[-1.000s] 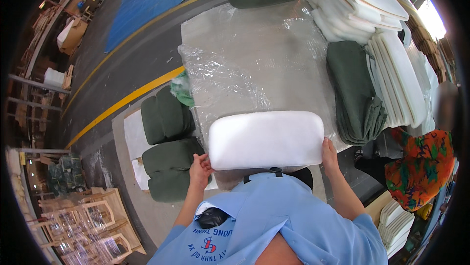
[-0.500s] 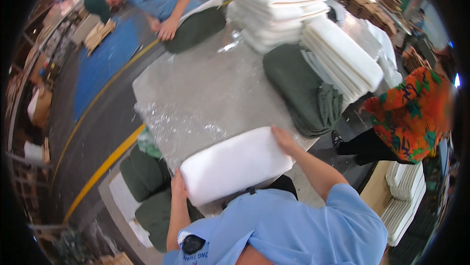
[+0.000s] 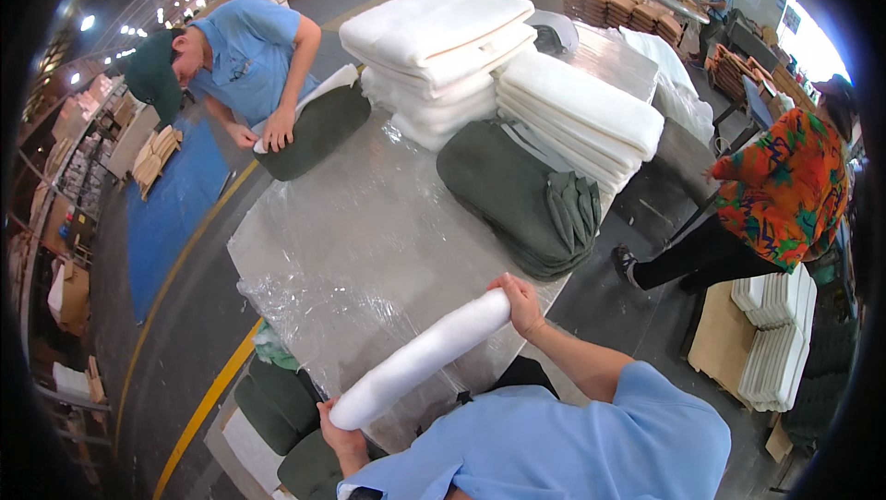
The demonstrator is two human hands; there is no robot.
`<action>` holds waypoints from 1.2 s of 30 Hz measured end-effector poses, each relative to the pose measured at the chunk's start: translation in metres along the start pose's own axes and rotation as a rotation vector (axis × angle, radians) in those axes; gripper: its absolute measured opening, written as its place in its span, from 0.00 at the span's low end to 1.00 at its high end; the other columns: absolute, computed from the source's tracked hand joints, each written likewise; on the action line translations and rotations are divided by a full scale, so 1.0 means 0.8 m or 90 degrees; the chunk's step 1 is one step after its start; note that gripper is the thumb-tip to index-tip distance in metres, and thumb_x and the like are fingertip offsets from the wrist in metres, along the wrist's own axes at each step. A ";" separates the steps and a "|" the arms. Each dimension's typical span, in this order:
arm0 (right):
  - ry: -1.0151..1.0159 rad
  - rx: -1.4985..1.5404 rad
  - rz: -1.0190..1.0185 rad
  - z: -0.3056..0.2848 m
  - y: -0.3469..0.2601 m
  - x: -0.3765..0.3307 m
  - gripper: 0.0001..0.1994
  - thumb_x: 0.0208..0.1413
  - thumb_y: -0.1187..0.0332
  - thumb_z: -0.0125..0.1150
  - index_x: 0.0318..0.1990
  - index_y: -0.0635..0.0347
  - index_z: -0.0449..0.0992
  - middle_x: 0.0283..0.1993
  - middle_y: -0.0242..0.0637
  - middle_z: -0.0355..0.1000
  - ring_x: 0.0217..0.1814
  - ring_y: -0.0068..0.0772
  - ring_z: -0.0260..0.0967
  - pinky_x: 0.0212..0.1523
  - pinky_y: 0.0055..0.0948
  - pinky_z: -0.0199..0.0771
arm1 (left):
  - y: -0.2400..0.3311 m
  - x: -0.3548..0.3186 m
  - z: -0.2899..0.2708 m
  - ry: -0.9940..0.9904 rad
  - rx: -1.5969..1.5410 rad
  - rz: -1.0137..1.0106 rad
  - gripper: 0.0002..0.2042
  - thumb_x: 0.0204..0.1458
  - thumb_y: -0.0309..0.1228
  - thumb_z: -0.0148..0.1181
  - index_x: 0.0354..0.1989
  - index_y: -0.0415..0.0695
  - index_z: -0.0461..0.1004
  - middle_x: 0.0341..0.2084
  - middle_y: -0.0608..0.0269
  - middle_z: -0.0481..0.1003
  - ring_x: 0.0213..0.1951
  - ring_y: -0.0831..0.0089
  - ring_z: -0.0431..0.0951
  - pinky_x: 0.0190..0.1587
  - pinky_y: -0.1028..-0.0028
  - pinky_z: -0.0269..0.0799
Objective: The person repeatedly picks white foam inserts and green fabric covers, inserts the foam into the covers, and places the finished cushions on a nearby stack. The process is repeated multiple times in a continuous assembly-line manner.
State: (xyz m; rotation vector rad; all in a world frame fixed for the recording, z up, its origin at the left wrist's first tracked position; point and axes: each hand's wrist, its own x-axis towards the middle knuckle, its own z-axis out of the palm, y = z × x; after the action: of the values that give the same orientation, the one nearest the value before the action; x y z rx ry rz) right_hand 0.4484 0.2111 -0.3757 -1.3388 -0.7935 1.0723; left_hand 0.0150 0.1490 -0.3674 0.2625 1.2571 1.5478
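Slipping is the main risk: the left hand (image 3: pixel 340 433) is gripping the low end of the long white foam pad (image 3: pixel 420 359), the right hand (image 3: pixel 522 303) is clamped on its high end, over the clear plastic sheet (image 3: pixel 369 232) covering the bench (image 3: pixel 609 52). The pad, hanging tilted, could slide or snag the film near the folded dark green covers (image 3: pixel 521 200).

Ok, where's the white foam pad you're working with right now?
In the head view, low centre: the white foam pad is held between the left hand and right hand, at the near edge of the plastic-covered table.
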 end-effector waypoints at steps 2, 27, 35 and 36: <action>-0.007 -0.045 -0.001 0.005 -0.003 0.002 0.25 0.76 0.51 0.49 0.39 0.64 0.84 0.33 0.33 0.78 0.38 0.25 0.71 0.44 0.31 0.72 | 0.020 0.002 -0.008 0.000 0.167 0.051 0.23 0.77 0.47 0.45 0.50 0.37 0.76 0.42 0.57 0.80 0.47 0.65 0.80 0.55 0.63 0.75; -0.068 -0.876 -0.089 0.017 -0.053 0.303 0.46 0.57 0.55 0.75 0.79 0.54 0.56 0.82 0.50 0.52 0.83 0.58 0.49 0.75 0.64 0.57 | -0.006 -0.047 0.177 -0.376 1.174 0.475 0.39 0.47 0.47 0.74 0.71 0.54 0.71 0.55 0.50 0.77 0.58 0.44 0.72 0.62 0.43 0.63; -0.071 -0.862 -0.076 0.032 -0.031 0.311 0.36 0.69 0.53 0.58 0.80 0.54 0.56 0.83 0.46 0.51 0.84 0.55 0.48 0.76 0.65 0.55 | -0.016 -0.050 0.138 -0.366 1.144 0.558 0.39 0.45 0.50 0.73 0.69 0.52 0.72 0.56 0.49 0.77 0.57 0.45 0.74 0.60 0.45 0.65; -0.073 -0.847 -0.066 0.033 -0.030 0.314 0.35 0.71 0.52 0.55 0.80 0.53 0.56 0.83 0.45 0.52 0.84 0.54 0.48 0.76 0.65 0.55 | -0.016 -0.048 0.136 -0.366 1.151 0.559 0.39 0.45 0.50 0.73 0.69 0.52 0.72 0.56 0.50 0.77 0.57 0.45 0.74 0.60 0.45 0.65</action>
State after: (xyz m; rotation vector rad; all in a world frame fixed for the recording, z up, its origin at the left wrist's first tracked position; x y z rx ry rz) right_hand 0.5141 0.4560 -0.3814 -2.2663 -1.7907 0.4494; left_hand 0.1150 0.1777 -0.3161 2.4057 1.7493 0.2985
